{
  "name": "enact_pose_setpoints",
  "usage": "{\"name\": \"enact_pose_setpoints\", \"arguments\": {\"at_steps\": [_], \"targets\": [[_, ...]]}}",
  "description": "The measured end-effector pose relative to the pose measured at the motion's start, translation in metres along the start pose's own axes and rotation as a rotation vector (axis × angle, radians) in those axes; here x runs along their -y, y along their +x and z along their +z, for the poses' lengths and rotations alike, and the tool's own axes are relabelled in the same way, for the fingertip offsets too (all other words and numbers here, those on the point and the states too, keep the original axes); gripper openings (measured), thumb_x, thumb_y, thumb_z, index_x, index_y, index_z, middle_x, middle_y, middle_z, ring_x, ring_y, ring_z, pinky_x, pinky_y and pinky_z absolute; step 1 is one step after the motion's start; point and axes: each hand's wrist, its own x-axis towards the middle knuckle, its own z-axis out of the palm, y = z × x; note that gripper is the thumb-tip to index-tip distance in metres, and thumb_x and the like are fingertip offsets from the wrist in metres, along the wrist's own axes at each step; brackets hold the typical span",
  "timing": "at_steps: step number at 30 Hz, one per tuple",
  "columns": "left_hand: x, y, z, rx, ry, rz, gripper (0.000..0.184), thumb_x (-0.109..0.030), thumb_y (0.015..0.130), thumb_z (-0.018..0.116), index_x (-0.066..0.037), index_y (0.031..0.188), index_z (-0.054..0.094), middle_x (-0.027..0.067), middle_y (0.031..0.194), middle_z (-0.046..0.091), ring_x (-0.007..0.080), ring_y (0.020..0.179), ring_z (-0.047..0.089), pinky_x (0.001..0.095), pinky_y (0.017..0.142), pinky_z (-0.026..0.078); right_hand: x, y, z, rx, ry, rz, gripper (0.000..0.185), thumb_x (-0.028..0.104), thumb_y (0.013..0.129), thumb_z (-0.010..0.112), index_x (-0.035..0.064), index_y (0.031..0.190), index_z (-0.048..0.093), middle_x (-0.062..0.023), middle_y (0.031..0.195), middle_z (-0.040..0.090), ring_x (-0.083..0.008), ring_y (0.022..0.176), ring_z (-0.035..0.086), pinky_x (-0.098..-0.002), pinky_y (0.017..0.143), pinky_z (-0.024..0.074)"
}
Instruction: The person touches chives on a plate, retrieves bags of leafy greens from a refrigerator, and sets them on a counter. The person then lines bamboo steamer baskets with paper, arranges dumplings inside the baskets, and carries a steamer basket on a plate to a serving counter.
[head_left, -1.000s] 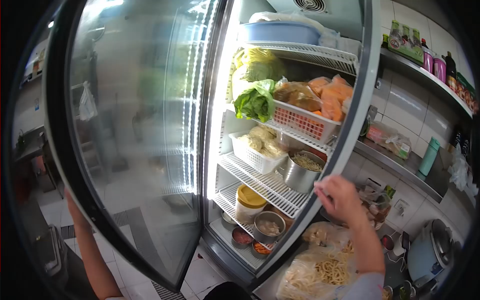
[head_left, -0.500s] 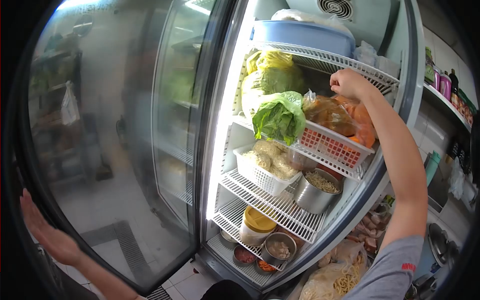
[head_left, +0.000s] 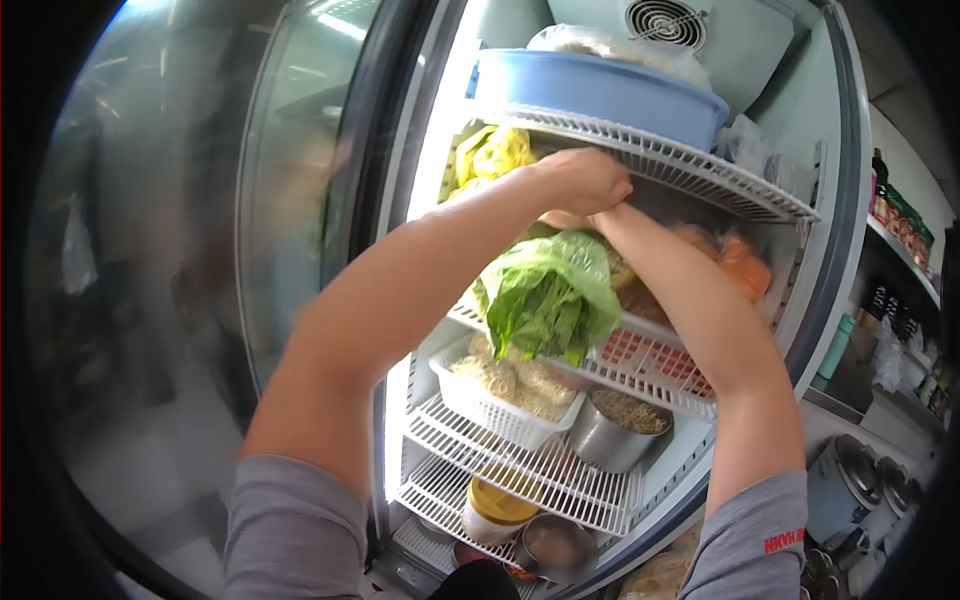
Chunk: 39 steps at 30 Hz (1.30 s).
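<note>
Both my arms reach into an open upright fridge, and my hands meet just under the top shelf. My left hand (head_left: pixel 590 180) has its fingers curled closed; whatever they hold is hidden. Lower and partly behind it, my right hand (head_left: pixel 566 218) is at the top of a clear plastic bag of leafy greens (head_left: pixel 550 295), its fingers mostly hidden. The greens hang over the front of the shelf. A yellow plastic bag (head_left: pixel 497 152) lies behind my left forearm. Beside my right forearm are bagged orange vegetables (head_left: pixel 745 268) above a white basket (head_left: pixel 645 355).
A blue tub (head_left: pixel 600 90) fills much of the top shelf (head_left: pixel 640 135). Below are a white basket of noodle bundles (head_left: pixel 510 390), a metal pot (head_left: pixel 620 430) and a yellow-lidded jar (head_left: pixel 497 510). The fridge's glass door (head_left: pixel 300 200) stands open at left.
My left hand has come from the far left by the door into the fridge. My right hand has moved left from above the orange vegetables to the leafy greens. The view has shifted.
</note>
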Motion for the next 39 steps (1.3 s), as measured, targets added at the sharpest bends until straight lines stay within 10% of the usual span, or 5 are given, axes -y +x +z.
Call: {"name": "enact_pose_setpoints", "arguments": {"at_steps": [7,12,17,25,39], "targets": [[0.147,0.005,0.065,0.097,-0.082,-0.314,0.042,-0.037,0.092,0.037,-0.023,0.131,0.044,0.0163,0.123,0.052,0.0318,0.112,0.050,0.0411,0.094,0.040,-0.092,0.016,0.005,-0.021,0.883,0.045,0.047,0.024,0.086,0.055,0.0087,0.129,0.047,-0.0151,0.139,0.037,-0.0241,0.126,0.036,-0.0335,0.105,0.0296],[0.130,-0.017,0.055,-0.120,-0.265,-0.383,0.041,-0.040,0.090,0.037,-0.018,0.119,0.056,0.0101,0.118,0.057,0.0290,0.108,0.053,0.0394,0.092,0.042,-0.137,0.026,0.042,-0.011,-0.237,0.416,0.074,0.011,0.076,0.061,0.0202,0.141,0.026,-0.0157,0.145,0.023,-0.0303,0.129,0.033,-0.0382,0.103,0.0342],[0.127,-0.019,0.056,-0.121,-0.291,-0.386,0.041,-0.040,0.089,0.039,-0.016,0.115,0.059,0.0138,0.110,0.060,0.0315,0.101,0.056,0.0416,0.088,0.043,-0.137,0.057,0.048,0.066,-0.294,0.262,0.098,0.015,0.070,0.069,0.0253,0.144,0.006,-0.0162,0.145,0.019,-0.0323,0.130,0.029,-0.0404,0.103,0.0348],[0.134,-0.018,0.068,-0.200,-0.304,-0.281,0.039,-0.039,0.088,0.043,-0.010,0.109,0.060,0.0135,0.111,0.058,0.0319,0.101,0.055,0.0419,0.087,0.044,-0.132,0.042,0.043,-0.165,-0.468,0.090,0.011,0.003,0.075,0.049,0.0016,0.077,0.059,-0.0181,0.085,0.063,-0.0343,0.084,0.062,-0.0426,0.073,0.0501],[0.043,-0.059,0.017,-0.691,-0.271,0.145,0.070,-0.021,0.050,0.084,-0.011,0.109,0.048,0.0111,0.101,0.054,0.0320,0.097,0.053,0.0400,0.083,0.045,-0.022,-0.095,-0.006,-0.852,0.069,-0.276,0.015,0.009,0.084,0.054,0.0047,0.099,0.057,-0.0143,0.087,0.059,-0.0359,0.074,0.058,-0.0396,0.066,0.0482]]}}
